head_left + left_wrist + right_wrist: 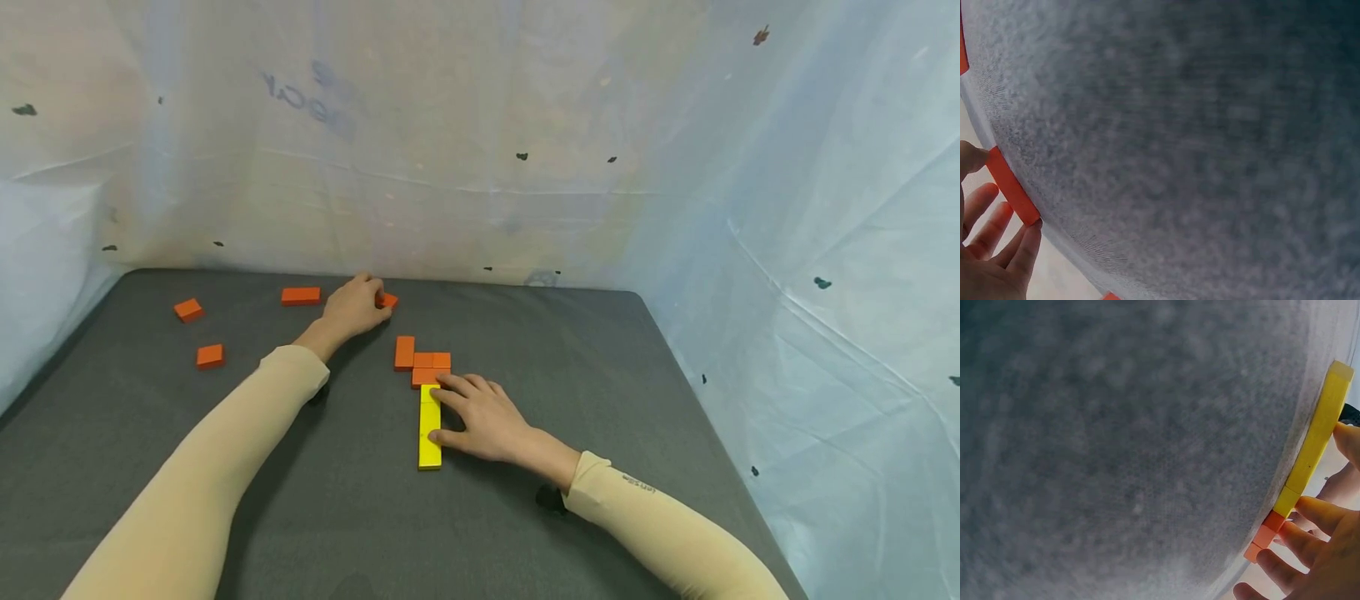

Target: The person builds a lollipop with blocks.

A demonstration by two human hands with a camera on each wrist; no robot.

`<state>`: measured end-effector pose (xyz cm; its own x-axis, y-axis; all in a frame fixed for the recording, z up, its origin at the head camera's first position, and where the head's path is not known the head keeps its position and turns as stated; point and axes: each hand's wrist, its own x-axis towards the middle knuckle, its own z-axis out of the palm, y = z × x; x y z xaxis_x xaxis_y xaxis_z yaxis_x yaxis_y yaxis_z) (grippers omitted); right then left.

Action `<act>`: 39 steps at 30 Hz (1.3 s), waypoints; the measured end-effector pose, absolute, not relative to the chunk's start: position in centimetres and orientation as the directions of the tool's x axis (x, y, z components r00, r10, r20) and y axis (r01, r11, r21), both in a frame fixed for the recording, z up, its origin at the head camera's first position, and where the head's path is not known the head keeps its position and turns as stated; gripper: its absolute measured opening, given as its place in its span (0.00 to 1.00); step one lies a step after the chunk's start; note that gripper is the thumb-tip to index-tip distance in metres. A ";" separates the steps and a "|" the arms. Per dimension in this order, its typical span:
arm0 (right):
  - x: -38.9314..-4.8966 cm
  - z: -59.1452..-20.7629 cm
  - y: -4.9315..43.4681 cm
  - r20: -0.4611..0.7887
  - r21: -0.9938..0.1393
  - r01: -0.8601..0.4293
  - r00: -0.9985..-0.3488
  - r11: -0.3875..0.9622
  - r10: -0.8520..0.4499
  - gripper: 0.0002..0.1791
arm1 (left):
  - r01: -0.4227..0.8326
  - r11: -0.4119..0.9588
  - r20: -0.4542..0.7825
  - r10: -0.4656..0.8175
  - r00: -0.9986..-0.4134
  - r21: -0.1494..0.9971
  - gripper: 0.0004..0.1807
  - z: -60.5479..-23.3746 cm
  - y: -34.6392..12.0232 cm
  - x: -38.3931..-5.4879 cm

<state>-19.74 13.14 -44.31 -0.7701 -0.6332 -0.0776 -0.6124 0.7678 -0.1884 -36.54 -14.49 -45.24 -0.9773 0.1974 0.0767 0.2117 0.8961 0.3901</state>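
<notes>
Near the far edge of the table, my left hand (352, 307) pinches an orange block (387, 301) by its two ends. The left wrist view shows the thumb at one end of this orange block (1014, 186) and a fingertip at the other. My right hand (486, 421) rests with fingers spread along a row of yellow blocks. Its thumb touches the long yellow block (430, 450); an index fingertip lies by the short yellow block (1286, 501). Other fingers reach beside the orange blocks (422, 377) that adjoin the yellow row's far end. Partly behind the fingers, these show in the right wrist view.
Left of the group stands an orange block (404, 353) touching its corner. Farther left lie a long orange block (301, 296) and two shorter orange blocks, one behind (189, 310) and one nearer (211, 356). Translucent sheeting (450, 167) encloses the dark grey table (337, 517).
</notes>
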 end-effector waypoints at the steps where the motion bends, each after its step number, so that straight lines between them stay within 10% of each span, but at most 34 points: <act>1: -19.7 -44.3 13.1 -0.076 -0.183 -0.614 -0.770 0.768 -0.633 0.39 | 0.211 0.893 0.074 0.198 -0.977 0.397 0.14 -45.3 -14.5 -36.5; 20: -19.4 -44.3 13.1 -0.050 -0.195 -0.616 -0.771 0.763 -0.635 0.40 | 0.393 0.792 0.205 0.336 -0.919 0.467 0.17 -44.2 -14.0 -35.3; 39: -19.6 -44.3 13.0 -0.075 -0.157 -0.629 -0.761 0.761 -0.644 0.38 | 0.659 0.561 0.244 0.639 -0.729 0.501 0.13 -43.4 -7.9 -33.5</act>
<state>-19.55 12.99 -44.28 -0.7610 -0.6444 -0.0752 -0.6292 0.7613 -0.1569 -33.48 -7.89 -43.38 -0.7295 0.6391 0.2437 0.6589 0.5610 0.5012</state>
